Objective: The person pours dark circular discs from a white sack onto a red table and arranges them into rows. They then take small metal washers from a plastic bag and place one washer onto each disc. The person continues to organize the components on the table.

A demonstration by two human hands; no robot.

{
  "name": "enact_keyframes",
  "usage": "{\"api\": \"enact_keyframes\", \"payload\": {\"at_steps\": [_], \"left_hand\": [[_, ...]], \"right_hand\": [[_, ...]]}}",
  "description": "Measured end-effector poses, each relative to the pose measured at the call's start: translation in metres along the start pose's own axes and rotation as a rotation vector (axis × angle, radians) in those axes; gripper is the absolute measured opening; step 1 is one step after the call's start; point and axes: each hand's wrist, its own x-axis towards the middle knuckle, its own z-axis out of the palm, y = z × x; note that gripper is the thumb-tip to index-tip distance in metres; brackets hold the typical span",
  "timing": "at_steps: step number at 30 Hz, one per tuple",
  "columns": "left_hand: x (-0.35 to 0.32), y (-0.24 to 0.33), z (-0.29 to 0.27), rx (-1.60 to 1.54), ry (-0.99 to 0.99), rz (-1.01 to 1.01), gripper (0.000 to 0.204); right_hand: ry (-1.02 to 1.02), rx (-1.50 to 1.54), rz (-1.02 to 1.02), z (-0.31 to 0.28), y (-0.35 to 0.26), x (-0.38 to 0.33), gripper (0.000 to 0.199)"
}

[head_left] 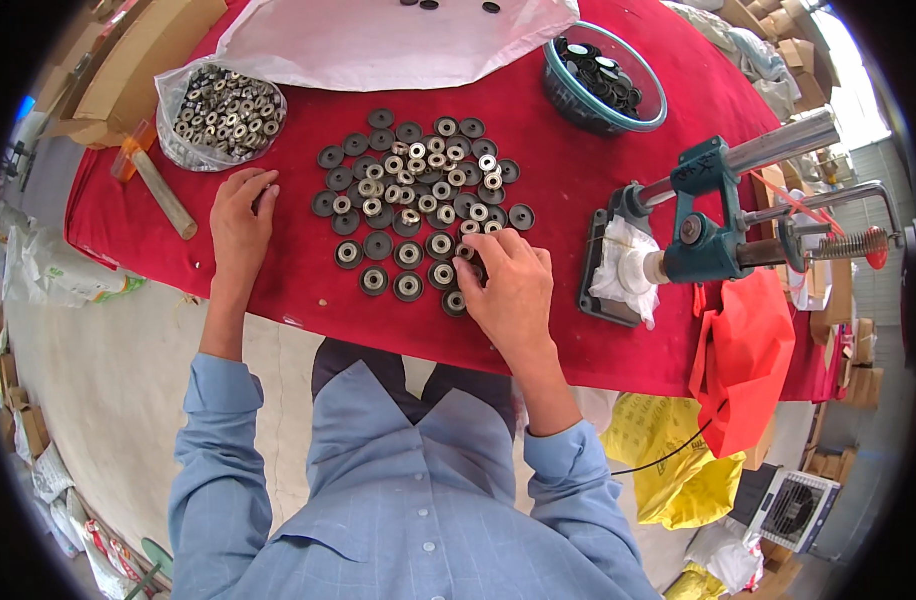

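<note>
Many round black caps (378, 244) lie in rough rows on the red cloth. Small silver metal rings (410, 216) sit in some of them, and others are heaped loosely over the far caps. At the near right edge of this group, my right hand (513, 285) pinches a metal ring (465, 251) between thumb and fingers, over a cap partly hidden by the hand. My left hand (243, 222) rests on the cloth to the left of the caps. Its fingers are curled against the thumb; whatever they may hold is hidden.
A clear bag of metal rings (230, 118) stands at the far left, near a wooden-handled tool (163, 195). A bowl of black caps (605, 88) is at the far right. The green hand press (703, 225) stands right of my right hand. White sheeting (398, 45) covers the back.
</note>
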Motion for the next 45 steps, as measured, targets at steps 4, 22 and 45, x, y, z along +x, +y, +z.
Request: {"api": "enact_keyframes", "payload": {"at_steps": [4,22,45], "left_hand": [[0.003,0.012,-0.003,-0.094,0.048,-0.124,0.017],[-0.043,0.122,0.008,-0.238,-0.152,0.252,0.024],[-0.063,0.126,-0.004,-0.067,-0.209,0.286,0.045]], "right_hand": [[-0.023,-0.032,0.046,0.004,-0.005,0.002,0.025],[0.123,0.228,0.284,-0.004,0.006,0.005,0.023],[0.113,0.0,0.004,-0.011,0.069,0.029,0.018]]}}
